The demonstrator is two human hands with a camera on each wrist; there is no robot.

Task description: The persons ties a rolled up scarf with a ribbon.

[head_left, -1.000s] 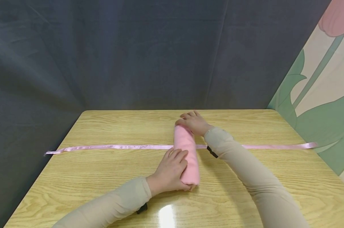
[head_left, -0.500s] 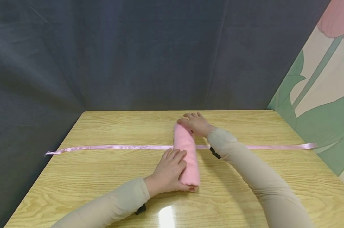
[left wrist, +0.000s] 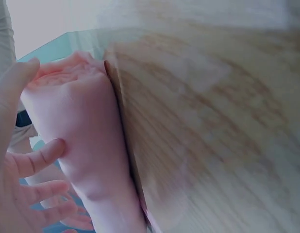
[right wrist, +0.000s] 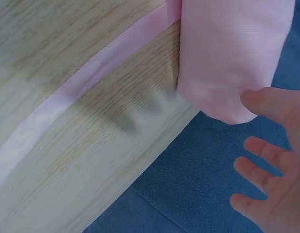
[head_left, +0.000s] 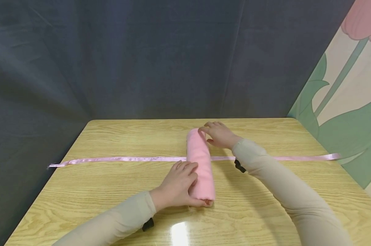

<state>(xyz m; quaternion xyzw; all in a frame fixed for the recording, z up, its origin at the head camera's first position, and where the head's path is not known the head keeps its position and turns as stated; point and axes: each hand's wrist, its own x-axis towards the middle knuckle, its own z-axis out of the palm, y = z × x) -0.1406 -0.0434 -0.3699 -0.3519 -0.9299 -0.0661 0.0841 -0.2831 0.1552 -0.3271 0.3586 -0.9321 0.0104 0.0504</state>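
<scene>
A rolled pink cloth point(head_left: 201, 150) lies on the table, its long side pointing away from me. Beneath it a shiny pink ribbon point(head_left: 124, 159) runs crosswise and shows on both sides. My left hand point(head_left: 175, 187) rests against the near left side of the roll, thumb by its near end. In the left wrist view its fingers are spread loosely, one fingertip touching the cloth point(left wrist: 87, 126). At the far end, my right hand point(head_left: 221, 135) touches the roll lightly. The right wrist view has one digit on the cloth point(right wrist: 232, 58) and the other fingers apart from it.
The wood-grain table point(head_left: 121, 191) ends at a dark curtain point(head_left: 161, 61) at the back and left. A wall hanging with a tulip pattern point(head_left: 351, 112) stands along the right. The ribbon's left end reaches the table's left edge.
My right hand has drawn back to the right, uncovering more of the roll's far end. The left hand has shifted slightly left and its fingers cover less of the cloth.
</scene>
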